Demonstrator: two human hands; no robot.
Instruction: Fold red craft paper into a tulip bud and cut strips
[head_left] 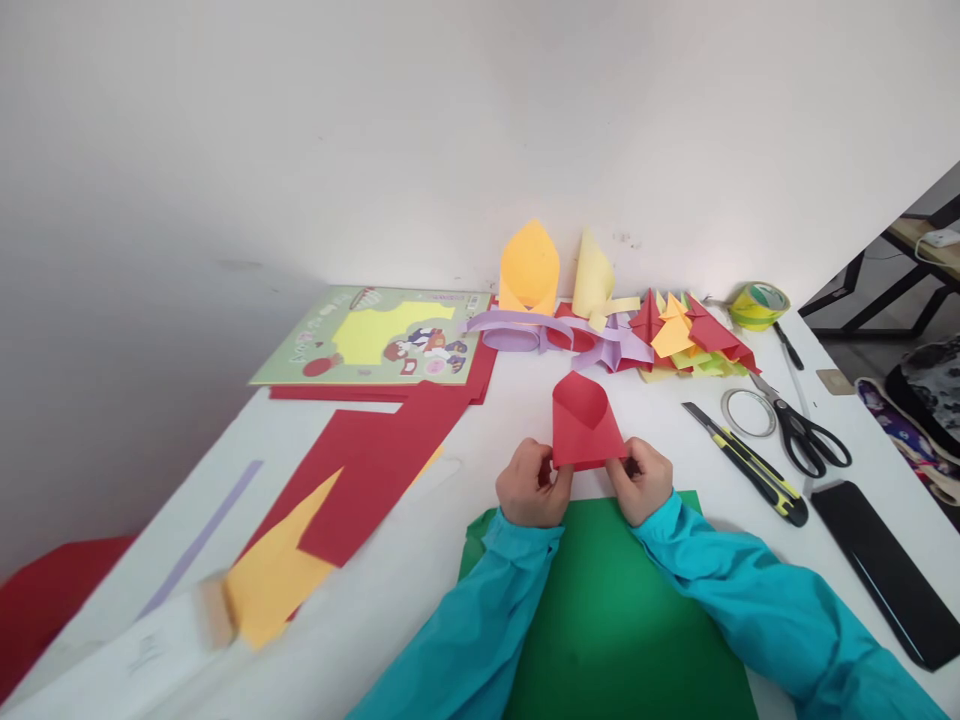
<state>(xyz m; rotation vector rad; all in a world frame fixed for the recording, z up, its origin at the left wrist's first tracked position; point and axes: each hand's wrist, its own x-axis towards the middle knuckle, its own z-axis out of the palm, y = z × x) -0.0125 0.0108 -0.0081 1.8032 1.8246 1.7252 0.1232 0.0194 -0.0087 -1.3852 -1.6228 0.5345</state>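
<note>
Both of my hands pinch the near corners of a red paper shape (pixel 587 432), rolled into an open pocket with a pointed back. My left hand (pixel 534 484) grips its left corner, with thumb and fingers pressed together. At the right corner, my right hand (pixel 639 481) does the same. Beneath my forearms lies a large green sheet of paper (pixel 622 610). Beyond the red shape stand a folded orange paper piece (pixel 530 262) and a pale yellow paper cone (pixel 594 275), with curled purple paper strips (pixel 517 332) around their bases.
Folded coloured paper pieces (pixel 694 335) are heaped near the wall, beside a tape roll (pixel 759 305). On the right lie a utility knife (pixel 750 465), scissors (pixel 802 430), a clear tape ring (pixel 748 412) and a black case (pixel 885 570). Red sheets (pixel 367 450) and a paper pad (pixel 300 350) occupy the left.
</note>
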